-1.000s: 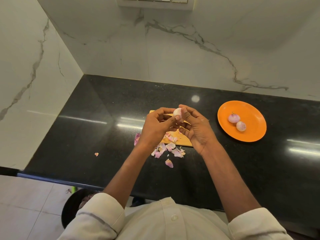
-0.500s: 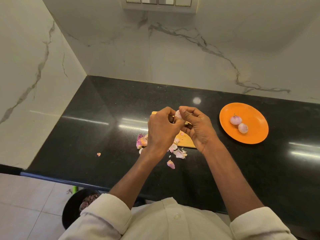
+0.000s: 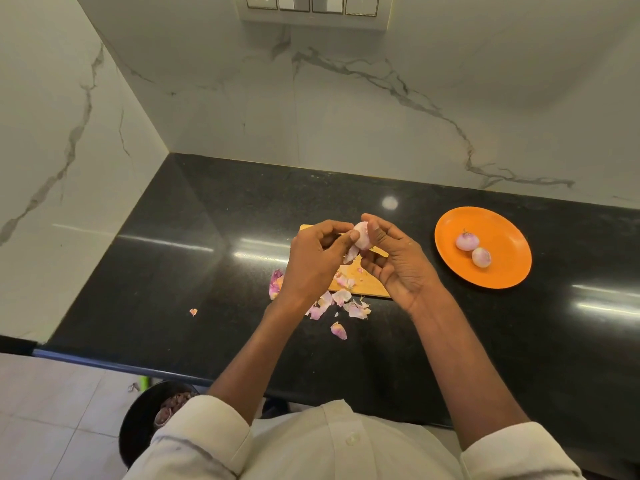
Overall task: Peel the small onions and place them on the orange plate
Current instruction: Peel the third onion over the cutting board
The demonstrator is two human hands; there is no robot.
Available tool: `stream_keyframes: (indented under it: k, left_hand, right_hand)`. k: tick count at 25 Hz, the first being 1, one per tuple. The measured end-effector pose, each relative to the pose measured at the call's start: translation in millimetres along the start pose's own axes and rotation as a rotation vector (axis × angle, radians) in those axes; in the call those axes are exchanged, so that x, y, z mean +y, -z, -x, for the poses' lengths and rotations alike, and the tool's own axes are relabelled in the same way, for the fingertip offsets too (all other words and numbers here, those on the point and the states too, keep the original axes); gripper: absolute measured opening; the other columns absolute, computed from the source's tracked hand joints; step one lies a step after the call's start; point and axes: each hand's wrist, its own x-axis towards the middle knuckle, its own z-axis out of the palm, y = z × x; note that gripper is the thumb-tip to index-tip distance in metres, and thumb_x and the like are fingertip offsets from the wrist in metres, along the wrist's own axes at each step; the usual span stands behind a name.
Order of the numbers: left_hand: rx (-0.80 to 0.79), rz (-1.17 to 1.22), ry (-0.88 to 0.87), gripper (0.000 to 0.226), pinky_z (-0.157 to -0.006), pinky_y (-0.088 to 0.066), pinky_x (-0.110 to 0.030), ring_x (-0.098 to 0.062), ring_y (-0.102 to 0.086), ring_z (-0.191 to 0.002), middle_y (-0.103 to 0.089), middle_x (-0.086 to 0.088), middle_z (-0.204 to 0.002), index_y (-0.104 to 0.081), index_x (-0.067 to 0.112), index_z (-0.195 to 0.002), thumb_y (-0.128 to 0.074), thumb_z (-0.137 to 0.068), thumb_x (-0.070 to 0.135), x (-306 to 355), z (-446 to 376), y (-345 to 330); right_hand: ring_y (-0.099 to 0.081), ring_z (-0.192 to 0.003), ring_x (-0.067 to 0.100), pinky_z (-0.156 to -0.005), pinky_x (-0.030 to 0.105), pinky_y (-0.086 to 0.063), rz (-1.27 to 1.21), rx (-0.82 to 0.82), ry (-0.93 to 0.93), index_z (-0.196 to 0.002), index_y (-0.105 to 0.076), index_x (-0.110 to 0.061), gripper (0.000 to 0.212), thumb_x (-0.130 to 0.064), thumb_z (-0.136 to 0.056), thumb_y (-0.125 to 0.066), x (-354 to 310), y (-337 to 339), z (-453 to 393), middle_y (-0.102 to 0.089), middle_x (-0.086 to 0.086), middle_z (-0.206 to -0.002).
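- Marble-veined walls (image 3: 346, 109) meet in a corner behind the black polished surface (image 3: 194, 237), and a switch panel (image 3: 313, 8) sits high on the back wall.
- Left and back edges of the surface run along those walls; the front edge faces the person, with floor tiles (image 3: 52, 410) below it on the left.
- Both hands are raised over a small wooden cutting board (image 3: 363, 282) that lies near the middle of the surface.
- Between them is a small onion (image 3: 362, 237), pale and mostly bare, held above the board.
- Left hand (image 3: 315, 261): fingers curled, thumb and forefinger pinching a strip of skin (image 3: 350, 254) that hangs from the onion.
- Right hand (image 3: 398, 265): thumb and fingers wrapped round the onion, gripping it.
- An orange plate (image 3: 502, 271) sits toward the right of the surface, well apart from the board, between the back and front edges.
- Two peeled onions (image 3: 467, 241) lie on the plate, just beside each other.
- Loose pink peels (image 3: 356, 310) are scattered at the board's front edge and on the surface toward the front edge; one scrap (image 3: 193, 311) lies apart to the left.
- Bare black stretches open to the left of the board as far as the side wall, and to the right beyond the plate.
- A dark round bin (image 3: 145, 420) stands on the floor below the front edge, partly hidden by a white sleeve (image 3: 194, 441).
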Motion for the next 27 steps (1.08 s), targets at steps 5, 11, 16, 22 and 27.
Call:
stream_keyframes:
  k: [5,11,16,22,27]
  left_hand:
    - [-0.070,0.014,0.022,0.035,-0.087,-0.066,-0.032,-0.013,-0.079,-0.095,-0.080,0.000,-0.106,-0.073,0.013,-0.127,-0.080,-0.097,0.028,4,-2,6]
    - [0.003,0.049,0.156,0.029,-0.076,-0.064,-0.032,-0.025,-0.074,-0.089,-0.072,-0.009,-0.099,-0.062,0.012,-0.115,-0.080,-0.094,0.022,7,1,-2]
    - [0.028,0.119,0.257,0.030,-0.079,-0.068,-0.038,-0.026,-0.076,-0.091,-0.073,-0.010,-0.103,-0.061,0.012,-0.115,-0.080,-0.092,0.016,-4,8,-4]
    - [0.068,0.150,0.284,0.026,-0.079,-0.068,-0.041,-0.025,-0.077,-0.090,-0.074,-0.010,-0.102,-0.064,0.013,-0.111,-0.081,-0.092,0.014,-9,10,-5]
    - [0.082,0.150,0.295,0.023,-0.075,-0.068,-0.040,-0.029,-0.079,-0.085,-0.075,-0.014,-0.098,-0.067,0.008,-0.103,-0.084,-0.088,0.007,-11,10,-2]
  right_hand:
    - [-0.068,-0.115,0.028,-0.079,0.031,-0.059,0.057,-0.034,0.023,-0.124,-0.077,-0.022,0.028,-0.030,-0.098,-0.068,2,-3,4,-0.075,0.005,-0.124]
    - [-0.069,-0.120,0.037,-0.103,0.053,-0.057,0.178,-0.041,0.122,-0.120,-0.077,-0.018,0.024,-0.020,-0.098,-0.070,14,-8,3,-0.079,0.004,-0.115]
    - [-0.074,-0.113,0.032,-0.095,0.049,-0.062,0.217,-0.031,0.103,-0.116,-0.078,-0.017,0.021,-0.012,-0.097,-0.071,22,-11,3,-0.080,0.007,-0.113]
    - [-0.077,-0.105,0.024,-0.083,0.032,-0.065,0.108,-0.041,0.033,-0.115,-0.078,-0.013,0.022,-0.009,-0.094,-0.072,25,-14,6,-0.081,0.007,-0.110]
    - [-0.076,-0.107,0.024,-0.088,0.034,-0.064,0.041,-0.015,-0.023,-0.111,-0.080,-0.014,0.018,-0.014,-0.095,-0.072,26,-15,5,-0.081,0.005,-0.109]
